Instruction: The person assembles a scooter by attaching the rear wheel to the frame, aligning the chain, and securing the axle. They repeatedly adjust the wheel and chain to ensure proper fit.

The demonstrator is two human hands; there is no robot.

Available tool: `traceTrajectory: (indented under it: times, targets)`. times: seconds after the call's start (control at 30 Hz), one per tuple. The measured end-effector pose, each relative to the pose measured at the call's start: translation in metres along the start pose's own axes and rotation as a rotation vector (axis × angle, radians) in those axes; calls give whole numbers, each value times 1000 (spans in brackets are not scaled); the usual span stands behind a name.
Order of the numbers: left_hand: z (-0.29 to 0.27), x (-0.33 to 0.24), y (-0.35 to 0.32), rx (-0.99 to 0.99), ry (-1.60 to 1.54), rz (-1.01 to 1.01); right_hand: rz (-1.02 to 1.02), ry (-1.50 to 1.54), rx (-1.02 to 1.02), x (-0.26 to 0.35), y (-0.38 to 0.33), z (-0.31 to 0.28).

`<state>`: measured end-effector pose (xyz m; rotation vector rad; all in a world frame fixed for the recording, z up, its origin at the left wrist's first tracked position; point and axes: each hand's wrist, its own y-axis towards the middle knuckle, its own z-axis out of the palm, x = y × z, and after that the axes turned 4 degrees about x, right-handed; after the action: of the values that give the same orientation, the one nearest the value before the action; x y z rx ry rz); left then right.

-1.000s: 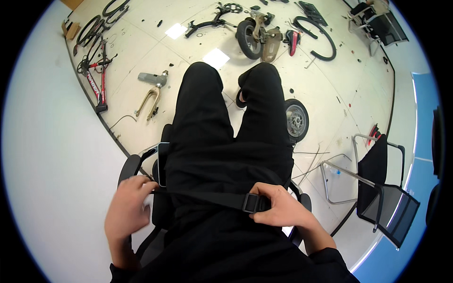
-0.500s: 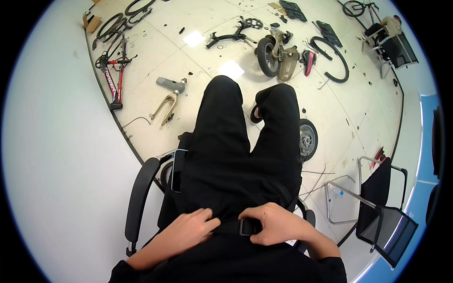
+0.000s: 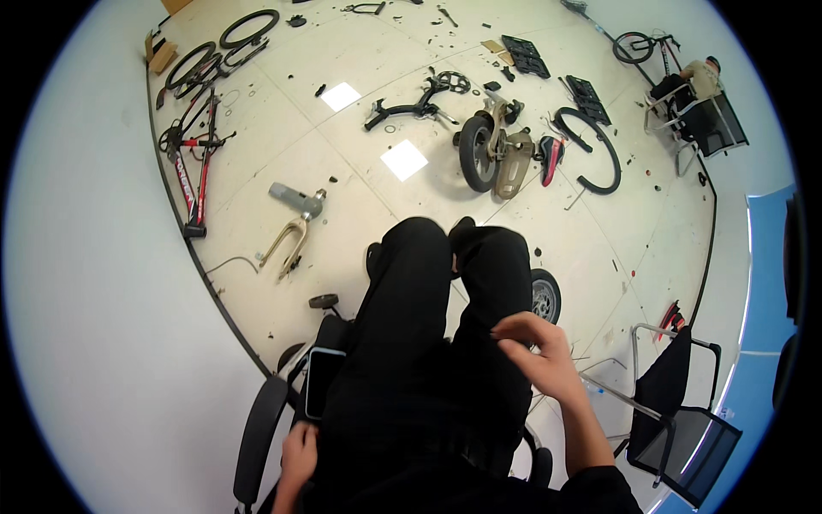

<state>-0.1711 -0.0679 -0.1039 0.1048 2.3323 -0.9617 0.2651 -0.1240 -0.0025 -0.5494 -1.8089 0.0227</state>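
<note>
I sit in a swivel chair with black armrests (image 3: 260, 441), wearing black trousers (image 3: 411, 343). Beside my left thigh lies a phone (image 3: 324, 383) with a dark screen and pale frame. My left hand (image 3: 300, 454) is low by the seat's edge, just below the phone, its fingers curled; whatever they grip, if anything, is hidden. Above my right thigh hovers my right hand (image 3: 539, 355), thumb and fingers apart, with nothing in it. A small wheel (image 3: 545, 297) lies on the floor beyond my right knee.
Ahead on the tiles are a gold fork with a grey tube (image 3: 295, 236), a black frame part (image 3: 411, 111), a wheeled scooter part (image 3: 484, 158), a red-black saddle (image 3: 550, 160) and a tyre (image 3: 612, 167). A red bicycle frame (image 3: 195, 184) lies left; a chair (image 3: 664, 403) stands right. Another person (image 3: 702, 81) sits far right.
Both hands have left the belt buckle at my waist. The left has gone down beside the seat near the phone, the right forward over my right thigh. The view has tilted up.
</note>
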Motion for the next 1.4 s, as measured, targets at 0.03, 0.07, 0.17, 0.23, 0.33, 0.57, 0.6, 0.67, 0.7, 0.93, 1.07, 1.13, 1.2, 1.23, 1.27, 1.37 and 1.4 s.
traceTrajectory:
  times: [0.03, 0.07, 0.17, 0.23, 0.33, 0.57, 0.6, 0.67, 0.7, 0.93, 1.07, 1.13, 1.2, 1.23, 1.27, 1.37, 1.4]
  targets:
    - [14, 22, -1, -33, -70, 47, 40, -29, -137, -8, -9, -17]
    - [17, 21, -12, 2, -88, -224, 142, -69, -270, -29, -15, -28]
    - [22, 56, 8, 193, -177, -546, 484, 6, -504, -102, -56, -45]
    - [19, 43, 42, 207, -192, -568, 691, 68, -392, -143, -99, -36]
    - [17, 6, 103, 207, -173, -569, 834, 17, -209, -209, -173, -1]
    - [33, -61, 227, 227, -178, -637, 1006, -213, -213, -130, -111, -15]
    - [35, -70, 236, 240, -183, -647, 952, -193, -232, -113, -102, -22]
    - [31, -94, 242, 263, -194, -675, 940, -94, -117, -59, -71, -41]
    - [25, -112, 242, 269, -212, -675, 948, -20, -12, -32, -42, -59]
    - [-67, -262, 165, 315, -308, -706, 550, 239, 506, 112, -24, -135]
    - [-124, -355, 130, 315, -347, -626, 569, 286, 382, 210, -3, -186]
    - [-141, -389, 113, 314, -377, -609, 569, 270, 388, 236, 16, -222]
    - [-156, -410, 94, 299, -436, -619, 560, 166, 449, 245, 29, -249]
    - [-160, -415, 79, 272, -474, -639, 602, 139, 462, 265, 47, -272]
    - [-166, -424, 77, 281, -487, -623, 467, 186, 436, 256, 36, -282]
    - [-178, -440, 68, 291, -542, -600, 535, 331, 504, 264, 26, -308]
    - [-181, -443, 62, 282, -575, -615, 494, 352, 494, 264, 32, -314]
